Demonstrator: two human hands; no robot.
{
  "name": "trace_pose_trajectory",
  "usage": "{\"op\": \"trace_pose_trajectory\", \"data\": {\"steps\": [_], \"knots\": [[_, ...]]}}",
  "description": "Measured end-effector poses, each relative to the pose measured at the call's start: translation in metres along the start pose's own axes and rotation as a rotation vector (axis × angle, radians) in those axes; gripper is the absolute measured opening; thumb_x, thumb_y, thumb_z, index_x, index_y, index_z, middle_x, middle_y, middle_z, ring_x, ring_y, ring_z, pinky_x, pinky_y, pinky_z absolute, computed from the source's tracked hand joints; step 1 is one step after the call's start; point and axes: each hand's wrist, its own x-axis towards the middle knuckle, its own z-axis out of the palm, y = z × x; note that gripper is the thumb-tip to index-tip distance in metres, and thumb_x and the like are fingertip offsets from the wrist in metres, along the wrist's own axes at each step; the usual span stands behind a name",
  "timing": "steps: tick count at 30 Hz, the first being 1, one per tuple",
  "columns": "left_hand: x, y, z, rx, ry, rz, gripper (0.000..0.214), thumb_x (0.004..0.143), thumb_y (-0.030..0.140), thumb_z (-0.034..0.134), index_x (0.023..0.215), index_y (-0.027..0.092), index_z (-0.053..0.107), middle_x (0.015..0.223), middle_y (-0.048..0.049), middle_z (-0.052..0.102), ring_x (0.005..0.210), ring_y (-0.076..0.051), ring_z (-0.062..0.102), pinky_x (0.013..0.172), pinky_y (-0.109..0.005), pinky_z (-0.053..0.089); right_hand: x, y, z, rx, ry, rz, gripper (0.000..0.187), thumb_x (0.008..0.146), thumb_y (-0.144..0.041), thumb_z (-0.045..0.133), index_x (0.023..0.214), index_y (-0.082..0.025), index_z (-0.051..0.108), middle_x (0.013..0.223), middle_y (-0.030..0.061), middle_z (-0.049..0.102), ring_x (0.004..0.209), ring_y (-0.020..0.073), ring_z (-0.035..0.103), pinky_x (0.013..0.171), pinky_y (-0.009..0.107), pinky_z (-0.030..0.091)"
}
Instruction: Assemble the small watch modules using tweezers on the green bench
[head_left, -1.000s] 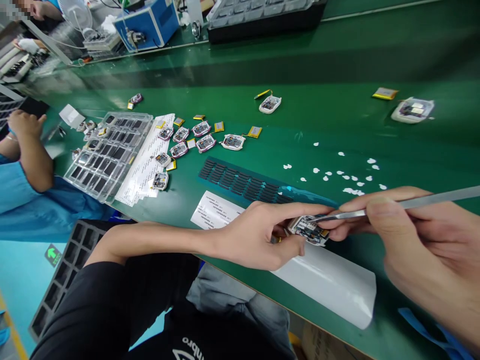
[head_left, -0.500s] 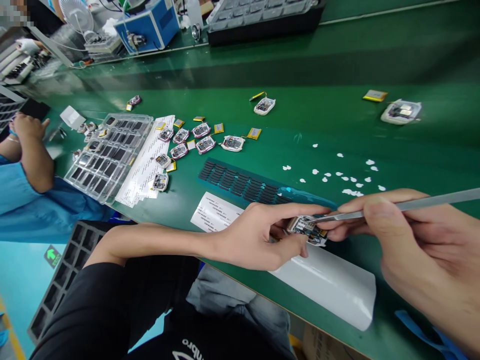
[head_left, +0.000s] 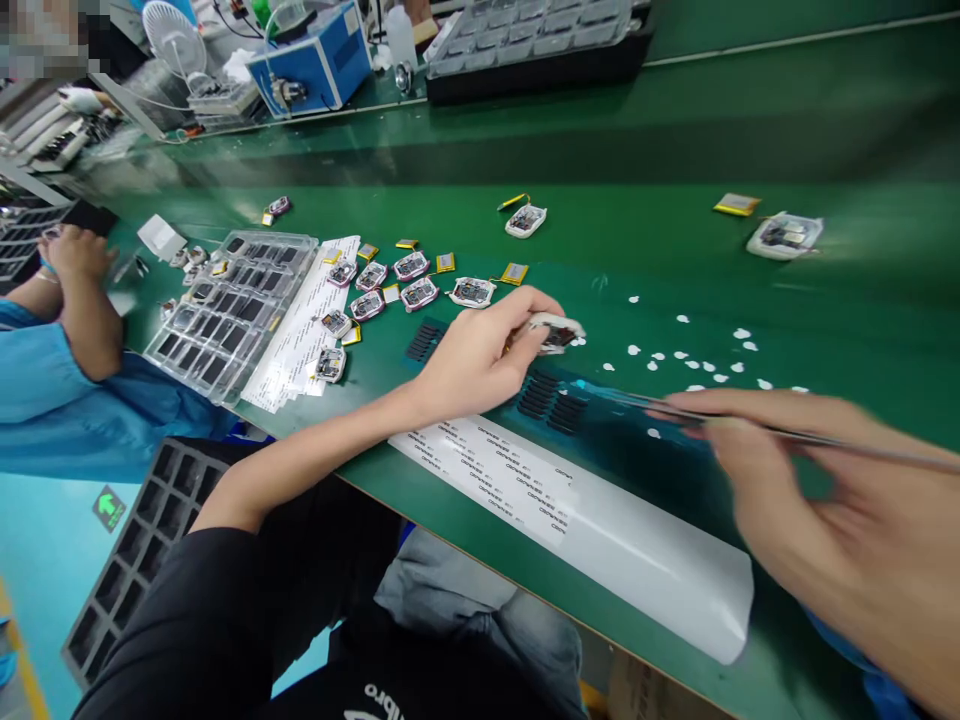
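Between the thumb and fingers of my left hand (head_left: 480, 350) is a small white-cased circuit assembly (head_left: 559, 332), held a little above the bench. My right hand (head_left: 817, 490) grips a pair of metal tweezers (head_left: 772, 430), whose tips point left over a dark blue sheet of black adhesive strips (head_left: 551, 403). My left hand covers the middle of that sheet. Below lies a white label sheet (head_left: 510, 470) with printed rows, its blank right end (head_left: 660, 550) curling slightly. Small white sticker pieces (head_left: 680, 356) are scattered on the green bench near the tweezers.
Several circuit assemblies with yellow-edged batteries (head_left: 412, 265) lie left of centre, beside printed sheets (head_left: 300, 330) and a clear tray (head_left: 232, 310). Another assembly (head_left: 785, 236) sits at right. A blue box (head_left: 311, 60) and a black tray (head_left: 536, 45) stand behind. A co-worker's arm (head_left: 90, 310) is at left.
My left hand has carried the circuit assembly up and left, away from the tweezers. The tweezers have left the assembly and now point over the strip sheet. More of the label sheet shows.
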Motion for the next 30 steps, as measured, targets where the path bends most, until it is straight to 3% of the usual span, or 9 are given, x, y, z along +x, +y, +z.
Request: {"op": "trace_pose_trajectory", "data": {"steps": [3, 9, 16, 20, 23, 30], "knots": [[0.006, -0.005, -0.01, 0.361, -0.031, 0.054, 0.022, 0.101, 0.015, 0.046, 0.11, 0.017, 0.065, 0.076, -0.0007, 0.068, 0.065, -0.016, 0.06, 0.066, -0.03, 0.04, 0.01, -0.009, 0.016, 0.099, -0.021, -0.077, 0.026, 0.101, -0.055, 0.057, 0.091, -0.046, 0.079, 0.1, -0.0036, 0.082, 0.095, 0.0316, 0.079, 0.09, 0.053, 0.064], [-0.003, -0.002, -0.001, 0.458, -0.048, 0.126, 0.024, 0.104, 0.018, 0.04, 0.113, 0.018, 0.061, 0.086, -0.0033, 0.071, 0.067, -0.017, 0.058, 0.065, -0.03, 0.036, 0.017, -0.008, 0.019, 0.116, -0.055, -0.067, 0.028, 0.098, -0.057, 0.057, 0.085, -0.043, 0.079, 0.099, -0.0051, 0.083, 0.094, 0.0329, 0.08, 0.089, 0.056, 0.066], [-0.008, -0.007, 0.012, 0.257, -0.012, 0.144, 0.023, 0.107, 0.023, 0.041, 0.115, 0.019, 0.062, 0.086, -0.0027, 0.071, 0.07, -0.015, 0.062, 0.071, -0.028, 0.043, 0.014, -0.004, 0.01, 0.039, -0.059, -0.062, 0.035, 0.1, -0.06, 0.054, 0.088, -0.04, 0.079, 0.102, -0.0017, 0.083, 0.096, 0.0334, 0.08, 0.083, 0.051, 0.068], [-0.009, -0.012, 0.017, 0.123, -0.065, 0.127, 0.02, 0.107, 0.027, 0.045, 0.115, 0.019, 0.062, 0.086, -0.0013, 0.071, 0.067, -0.013, 0.059, 0.07, -0.026, 0.046, 0.011, 0.003, 0.007, -0.108, -0.005, -0.216, 0.035, 0.104, -0.053, 0.053, 0.09, -0.034, 0.079, 0.099, 0.0006, 0.084, 0.086, 0.0281, 0.081, 0.067, 0.042, 0.066], [-0.007, -0.018, 0.021, 0.017, -0.079, 0.066, 0.021, 0.108, 0.032, 0.047, 0.115, 0.02, 0.063, 0.089, -0.0022, 0.072, 0.07, -0.013, 0.062, 0.07, -0.026, 0.048, 0.012, 0.007, 0.008, -0.167, 0.032, -0.304, 0.036, 0.109, -0.046, 0.049, 0.093, -0.032, 0.078, 0.099, 0.0002, 0.084, 0.087, 0.0254, 0.081, 0.071, 0.039, 0.067], [-0.004, -0.027, 0.027, -0.124, -0.086, 0.049, 0.021, 0.107, 0.036, 0.052, 0.112, 0.021, 0.065, 0.099, -0.0058, 0.075, 0.085, -0.016, 0.071, 0.078, -0.027, 0.054, 0.027, 0.014, 0.005, -0.141, -0.061, -0.387, 0.035, 0.109, -0.046, 0.05, 0.093, -0.032, 0.077, 0.099, -0.0041, 0.084, 0.08, 0.0225, 0.081, 0.065, 0.036, 0.068]]}}
